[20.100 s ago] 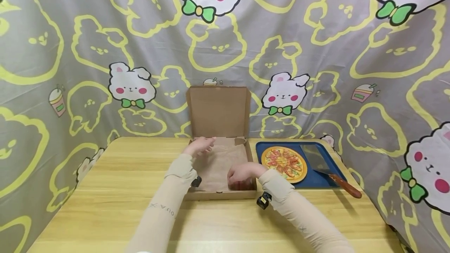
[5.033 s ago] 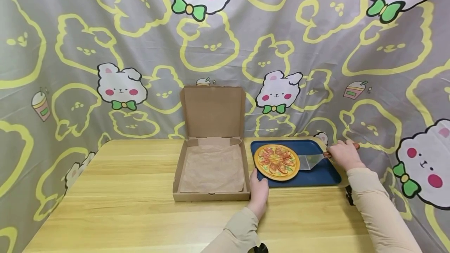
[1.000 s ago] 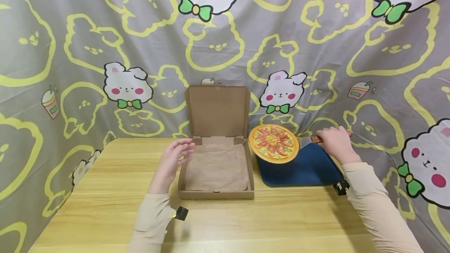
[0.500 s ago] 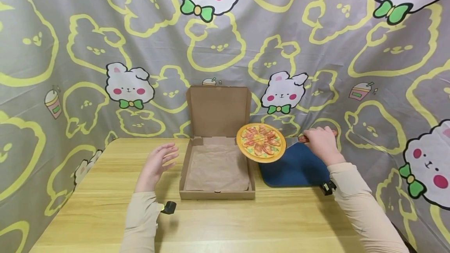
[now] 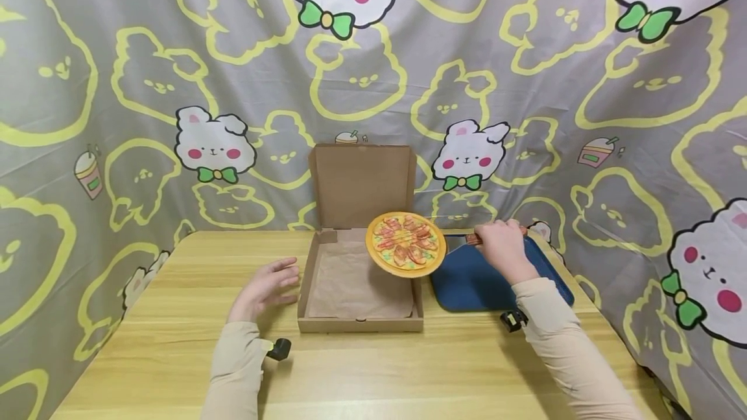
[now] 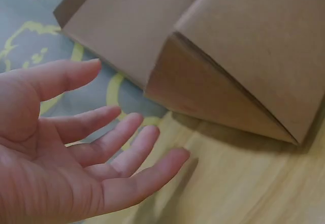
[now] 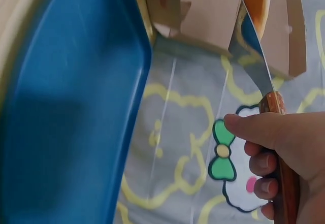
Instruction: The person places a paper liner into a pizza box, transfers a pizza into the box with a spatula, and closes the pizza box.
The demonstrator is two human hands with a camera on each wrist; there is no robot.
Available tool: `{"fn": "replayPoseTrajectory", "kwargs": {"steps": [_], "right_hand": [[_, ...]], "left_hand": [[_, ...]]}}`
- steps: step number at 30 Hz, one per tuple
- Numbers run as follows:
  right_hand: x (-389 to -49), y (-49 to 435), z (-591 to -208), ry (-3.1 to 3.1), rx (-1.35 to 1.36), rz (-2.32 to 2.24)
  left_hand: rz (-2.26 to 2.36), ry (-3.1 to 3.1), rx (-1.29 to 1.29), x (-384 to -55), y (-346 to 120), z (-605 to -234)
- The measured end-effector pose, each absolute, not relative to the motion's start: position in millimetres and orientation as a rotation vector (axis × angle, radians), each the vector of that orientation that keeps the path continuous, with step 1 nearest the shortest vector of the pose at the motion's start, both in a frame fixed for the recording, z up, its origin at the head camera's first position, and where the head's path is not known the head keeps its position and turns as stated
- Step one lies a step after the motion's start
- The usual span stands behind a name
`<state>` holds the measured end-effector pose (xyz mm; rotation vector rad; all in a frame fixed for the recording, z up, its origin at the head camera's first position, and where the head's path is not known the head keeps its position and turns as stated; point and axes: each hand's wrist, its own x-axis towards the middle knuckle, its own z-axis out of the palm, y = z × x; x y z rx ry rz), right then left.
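A round pizza point(image 5: 406, 244) with a yellow rim rides on the blade of a spatula point(image 7: 254, 56), held above the right part of an open cardboard box point(image 5: 360, 325). My right hand point(image 5: 502, 248) grips the spatula's wooden handle point(image 7: 287, 188), fingers curled round it, above the blue tray point(image 5: 478, 284). Brown paper point(image 5: 344, 284) lines the box, and the pizza hides part of it. To the left of the box, my left hand point(image 5: 265, 290) hovers with fingers spread and holds nothing. In the left wrist view its palm point(image 6: 45, 178) shows, apart from the box's side wall point(image 6: 203, 92).
The box lid point(image 5: 363, 186) stands upright at the back, near a patterned curtain point(image 5: 362, 83). The blue tray lies right of the box on the wooden table point(image 5: 373, 374), bare where it shows.
Earlier the pizza lay on the tray; the spatula has lifted it. Over the last second my right hand has carried it left over the box, while my left hand has moved left and lower.
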<state>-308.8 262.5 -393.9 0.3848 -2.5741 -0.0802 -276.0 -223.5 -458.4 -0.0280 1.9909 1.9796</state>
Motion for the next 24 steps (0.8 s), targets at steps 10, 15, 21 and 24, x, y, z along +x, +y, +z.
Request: {"fn": "replayPoseTrajectory", "kwargs": {"steps": [10,15,21,24], "right_hand": [[-311,226,-418,-2.535,0.402,-0.042],[-315,207,-428,-2.532,0.429,-0.078],[-316,186,-436,-2.536,0.465,-0.122],[-316,179,-440,-2.511,0.491,-0.125]], "left_hand": [[1.854,1.989,0.045,-280,-224,-475],[1.853,2.013,0.025,-280,-224,-478],[1.872,1.986,0.029,-281,-224,-479],[1.879,1.975,0.033,-281,-224,-479]]}}
